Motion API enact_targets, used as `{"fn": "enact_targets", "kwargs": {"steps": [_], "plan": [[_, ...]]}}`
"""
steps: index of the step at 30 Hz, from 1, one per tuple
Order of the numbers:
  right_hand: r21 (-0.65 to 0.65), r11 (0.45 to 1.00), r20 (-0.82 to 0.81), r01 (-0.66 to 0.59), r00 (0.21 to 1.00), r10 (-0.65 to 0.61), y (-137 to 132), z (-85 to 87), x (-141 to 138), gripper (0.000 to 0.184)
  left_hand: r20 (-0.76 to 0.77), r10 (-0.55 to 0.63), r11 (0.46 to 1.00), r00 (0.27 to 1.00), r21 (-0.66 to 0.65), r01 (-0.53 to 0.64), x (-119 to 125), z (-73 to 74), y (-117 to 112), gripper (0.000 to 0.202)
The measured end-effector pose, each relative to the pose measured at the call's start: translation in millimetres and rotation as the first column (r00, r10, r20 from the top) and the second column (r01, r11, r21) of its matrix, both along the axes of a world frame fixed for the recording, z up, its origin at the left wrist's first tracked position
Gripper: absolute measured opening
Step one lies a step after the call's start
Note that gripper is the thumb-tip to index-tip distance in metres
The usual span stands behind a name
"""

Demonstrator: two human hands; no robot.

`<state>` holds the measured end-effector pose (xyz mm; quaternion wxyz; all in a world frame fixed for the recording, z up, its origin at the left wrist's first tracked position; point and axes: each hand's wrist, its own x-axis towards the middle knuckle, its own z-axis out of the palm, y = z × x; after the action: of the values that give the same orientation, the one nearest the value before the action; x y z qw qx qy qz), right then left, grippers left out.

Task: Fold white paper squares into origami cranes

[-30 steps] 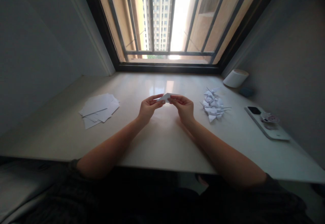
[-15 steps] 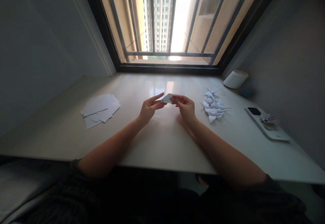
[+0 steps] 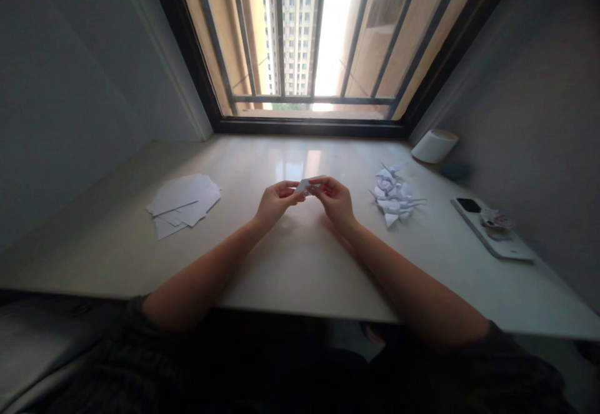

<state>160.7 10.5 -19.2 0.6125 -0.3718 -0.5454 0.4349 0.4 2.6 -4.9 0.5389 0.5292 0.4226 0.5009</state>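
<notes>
A small folded piece of white paper [image 3: 304, 185] is pinched between both my hands just above the pale table [image 3: 300, 264]. My left hand [image 3: 275, 203] grips its left side with curled fingers. My right hand [image 3: 334, 199] grips its right side, thumb and fingers pressed together. Most of the paper is hidden by my fingertips.
A loose stack of white sheets [image 3: 182, 203] lies at the left. A heap of folded paper figures [image 3: 392, 194] sits to the right of my hands. Further right lie a phone [image 3: 491, 234] with a small object on it and a white roll [image 3: 434, 145] near the window.
My hands have drawn closer together and the paper shows smaller than before, more covered by my fingers. My left forefinger, stretched out earlier, has curled in.
</notes>
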Motion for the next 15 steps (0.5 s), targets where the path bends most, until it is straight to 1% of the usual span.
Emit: {"fn": "enact_targets", "kwargs": {"steps": [2, 6, 11, 15], "plan": [[-0.009, 1.000, 0.009, -0.024, 1.000, 0.024, -1.2, 0.3, -0.5, 0.026, 0.020, 0.008, 1.000, 1.000, -0.005, -0.008, -0.3, -2.7, 1.4, 0.043], [-0.052, 0.996, -0.063, -0.073, 0.996, 0.070, -2.6, 2.1, -1.4, 0.033, 0.049, 0.009, 1.000, 0.999, 0.003, -0.009, -0.5, -3.6, 2.6, 0.043], [-0.040, 0.999, -0.087, -0.011, 0.996, 0.007, -3.4, 3.9, -3.2, 0.030, 0.078, -0.003, 1.000, 0.997, -0.017, 0.005, 0.0, -1.2, 2.5, 0.043], [-0.073, 0.996, -0.110, -0.042, 0.993, 0.034, 0.0, 3.0, -1.8, 0.033, 0.094, -0.003, 0.998, 0.996, -0.055, 0.009, -1.1, -0.6, 3.3, 0.044]]}}
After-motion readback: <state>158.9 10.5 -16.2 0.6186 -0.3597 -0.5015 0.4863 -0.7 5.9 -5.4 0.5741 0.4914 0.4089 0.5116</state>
